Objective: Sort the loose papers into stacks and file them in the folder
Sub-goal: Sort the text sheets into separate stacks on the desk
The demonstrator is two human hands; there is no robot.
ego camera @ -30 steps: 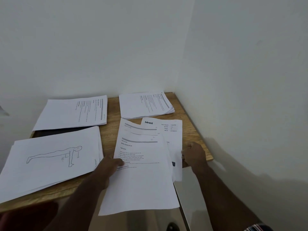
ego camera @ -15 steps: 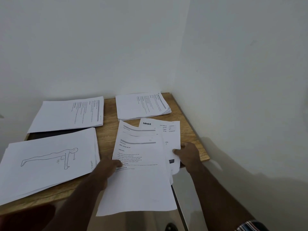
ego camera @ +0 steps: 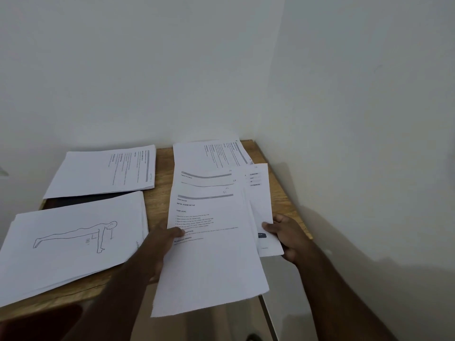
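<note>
Wooden table (ego camera: pixel 161 168) in a white-walled corner carries three paper stacks: push-up drawing stack (ego camera: pixel 71 242) near left, text stack (ego camera: pixel 103 171) far left lying on a dark folder (ego camera: pixel 81 200), another text stack (ego camera: pixel 209 153) far right. Left hand (ego camera: pixel 157 249) pinches a fanned sheaf of printed sheets (ego camera: pixel 211 242) by its left edge, thumb on top. Right hand (ego camera: pixel 288 238) pinches a separate sheet (ego camera: pixel 261 193) just right of it, partly tucked under the sheaf.

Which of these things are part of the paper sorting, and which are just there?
Part of the job: left hand and right hand gripping loose white printed sheets; three white paper stacks; dark flat folder.
Just there: wooden table; white walls.
</note>
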